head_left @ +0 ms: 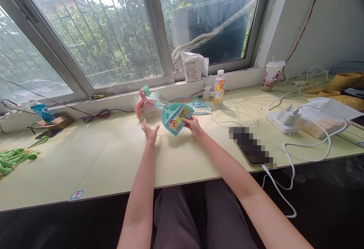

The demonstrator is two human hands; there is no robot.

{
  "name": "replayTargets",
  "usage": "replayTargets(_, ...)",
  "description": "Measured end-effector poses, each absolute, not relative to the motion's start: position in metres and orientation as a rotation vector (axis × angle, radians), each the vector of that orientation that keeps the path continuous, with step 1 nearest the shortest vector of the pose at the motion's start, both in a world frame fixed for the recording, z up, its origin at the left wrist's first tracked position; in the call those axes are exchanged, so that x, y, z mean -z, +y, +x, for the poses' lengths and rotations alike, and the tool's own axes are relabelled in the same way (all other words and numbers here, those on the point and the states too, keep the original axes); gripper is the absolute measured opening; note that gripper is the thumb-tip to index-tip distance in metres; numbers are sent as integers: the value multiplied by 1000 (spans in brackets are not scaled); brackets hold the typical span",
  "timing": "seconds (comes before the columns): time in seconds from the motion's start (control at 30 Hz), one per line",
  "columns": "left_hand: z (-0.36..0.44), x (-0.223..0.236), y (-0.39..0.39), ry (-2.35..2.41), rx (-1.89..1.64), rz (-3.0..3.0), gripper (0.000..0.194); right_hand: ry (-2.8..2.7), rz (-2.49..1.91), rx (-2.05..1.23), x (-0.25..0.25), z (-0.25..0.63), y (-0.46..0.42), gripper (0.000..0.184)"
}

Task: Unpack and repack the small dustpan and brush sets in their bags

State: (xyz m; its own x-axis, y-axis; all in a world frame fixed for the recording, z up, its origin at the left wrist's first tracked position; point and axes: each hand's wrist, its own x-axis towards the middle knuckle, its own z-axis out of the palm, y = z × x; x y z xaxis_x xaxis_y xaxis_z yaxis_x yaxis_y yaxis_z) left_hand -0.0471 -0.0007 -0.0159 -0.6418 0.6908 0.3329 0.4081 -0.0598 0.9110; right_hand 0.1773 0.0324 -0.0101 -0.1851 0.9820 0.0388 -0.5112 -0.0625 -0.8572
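My right hand (194,126) grips the lower right edge of a teal mini dustpan-and-brush set (175,117), tilted above the table with its handle to the upper left. A yellow label and blue bristles show on its front. My left hand (149,130) is open, thumb and fingers apart, just left of that set. Beyond it stands a stack of dustpan sets (145,103) in clear plastic, pink in front and green behind; whether my fingertips touch the wrapping I cannot tell. Another teal dustpan set (199,107) lies flat on the table behind the held one.
A juice bottle (219,88) and a wrapped tissue pack (192,66) stand near the window. To the right are a phone (250,146), a power strip (282,122), white cables and a drink cup (273,76). Green plastic parts (17,159) lie at the far left of the table (110,165).
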Motion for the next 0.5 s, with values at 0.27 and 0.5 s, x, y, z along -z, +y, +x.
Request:
replayTargets(0.27,-58,14,-2,1733,-1992,526,109,-949,-665,-1562,13,176,35,16)
replayTargets(0.5,-65,13,-1,1395,-1925,411,95,-930,-525,-1566,14,180,39,22)
